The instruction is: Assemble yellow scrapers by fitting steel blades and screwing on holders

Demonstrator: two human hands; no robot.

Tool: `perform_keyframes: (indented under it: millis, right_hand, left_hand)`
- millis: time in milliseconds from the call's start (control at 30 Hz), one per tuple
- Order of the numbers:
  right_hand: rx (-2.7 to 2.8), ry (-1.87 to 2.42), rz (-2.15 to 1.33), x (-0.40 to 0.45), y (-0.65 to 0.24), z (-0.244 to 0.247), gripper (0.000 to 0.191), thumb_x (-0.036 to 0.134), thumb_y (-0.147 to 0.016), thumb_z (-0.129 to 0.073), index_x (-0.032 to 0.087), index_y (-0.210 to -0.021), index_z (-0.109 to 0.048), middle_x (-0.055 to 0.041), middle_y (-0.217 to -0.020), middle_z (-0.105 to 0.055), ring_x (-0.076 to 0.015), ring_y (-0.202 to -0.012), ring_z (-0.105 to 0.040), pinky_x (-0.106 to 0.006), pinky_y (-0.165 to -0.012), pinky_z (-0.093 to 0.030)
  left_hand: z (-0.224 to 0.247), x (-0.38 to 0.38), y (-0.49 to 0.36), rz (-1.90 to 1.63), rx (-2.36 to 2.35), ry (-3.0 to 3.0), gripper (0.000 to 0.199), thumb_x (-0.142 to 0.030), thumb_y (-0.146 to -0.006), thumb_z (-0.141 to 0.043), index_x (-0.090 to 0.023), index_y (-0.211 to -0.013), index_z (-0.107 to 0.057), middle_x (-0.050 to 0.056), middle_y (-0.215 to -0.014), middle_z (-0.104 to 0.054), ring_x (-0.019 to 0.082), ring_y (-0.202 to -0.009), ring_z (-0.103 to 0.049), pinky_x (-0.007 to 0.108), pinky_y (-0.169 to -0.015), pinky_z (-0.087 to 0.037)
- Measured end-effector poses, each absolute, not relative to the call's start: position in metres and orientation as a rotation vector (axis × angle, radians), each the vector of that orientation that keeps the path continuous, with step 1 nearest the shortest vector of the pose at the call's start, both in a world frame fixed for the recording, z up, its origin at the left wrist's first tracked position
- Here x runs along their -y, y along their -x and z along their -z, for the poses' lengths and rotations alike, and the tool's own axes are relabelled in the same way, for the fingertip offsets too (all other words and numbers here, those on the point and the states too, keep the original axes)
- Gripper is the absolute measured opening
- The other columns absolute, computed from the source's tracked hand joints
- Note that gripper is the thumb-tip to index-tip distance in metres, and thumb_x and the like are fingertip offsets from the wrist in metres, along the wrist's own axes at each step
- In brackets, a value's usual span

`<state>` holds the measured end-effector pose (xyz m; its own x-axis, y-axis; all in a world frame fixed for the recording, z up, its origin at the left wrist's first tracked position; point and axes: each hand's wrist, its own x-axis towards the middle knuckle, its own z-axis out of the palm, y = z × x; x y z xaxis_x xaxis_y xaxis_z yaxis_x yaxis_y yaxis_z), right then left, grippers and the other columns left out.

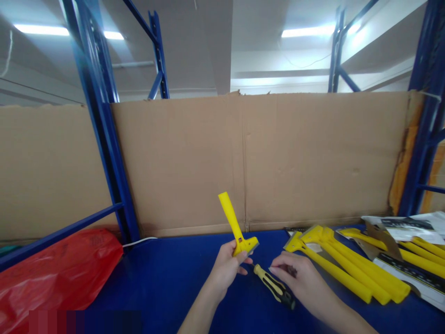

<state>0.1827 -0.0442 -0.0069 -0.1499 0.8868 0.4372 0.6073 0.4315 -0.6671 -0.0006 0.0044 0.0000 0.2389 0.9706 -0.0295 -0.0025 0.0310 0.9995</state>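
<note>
My left hand (227,266) is closed round the head end of a yellow scraper (231,215), whose handle points up and slightly left. On the blue surface between my hands lies a screwdriver (274,285) with a black and pale yellow handle. Just right of it, my right hand (295,273) has thumb and fingers pinched together; a small light tip shows at the fingertips, too small to name. Several more yellow scrapers (347,264) lie in a pile beyond my right hand.
A red plastic bag (69,269) lies at the left. Cardboard (187,162) stands behind the blue surface (156,278), between blue metal posts (118,185). Printed packaging (410,273) and more yellow handles are at the far right.
</note>
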Motion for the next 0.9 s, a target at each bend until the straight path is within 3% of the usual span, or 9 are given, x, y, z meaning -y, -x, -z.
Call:
perform_keyframes:
  millis: [233,567,900]
  right_hand:
    - [1.854,1.211,-0.173,0.035,-0.187,0.021,0.024,0.032,-0.087,-0.051,0.02,-0.072,-0.065,-0.0018,-0.065,-0.062,-0.0159,-0.058,-0.059,-0.026,-0.057,-0.047]
    - [1.943,1.175,0.063,0.03,-0.191,0.024,0.026,0.026,-0.091,-0.046,0.02,-0.076,-0.066,-0.0042,-0.072,-0.064,-0.0164,-0.064,-0.064,-0.026,-0.06,-0.051]
    - [2.004,1.121,0.328,0.031,-0.189,0.027,0.039,0.027,-0.096,-0.033,0.018,-0.08,-0.068,-0.0058,-0.071,-0.064,-0.0156,-0.059,-0.065,-0.024,-0.056,-0.053]
  left_hand:
    - [0.004,0.004,-0.012,-0.873,-0.927,-1.467,0.031,-0.021,-0.068,-0.056,-0.009,-0.096,-0.061,0.007,-0.082,-0.062,0.015,-0.07,-0.061,0.02,-0.046,-0.044]
    - [0.008,0.01,-0.022,-0.821,-0.908,-1.478,0.028,-0.018,-0.069,-0.054,-0.009,-0.096,-0.06,0.007,-0.083,-0.059,0.013,-0.067,-0.059,0.018,-0.043,-0.044]
    - [0.011,0.01,-0.024,-0.814,-0.866,-1.451,0.025,-0.027,-0.07,-0.06,-0.01,-0.089,-0.06,0.006,-0.079,-0.058,0.013,-0.066,-0.059,0.018,-0.043,-0.046]
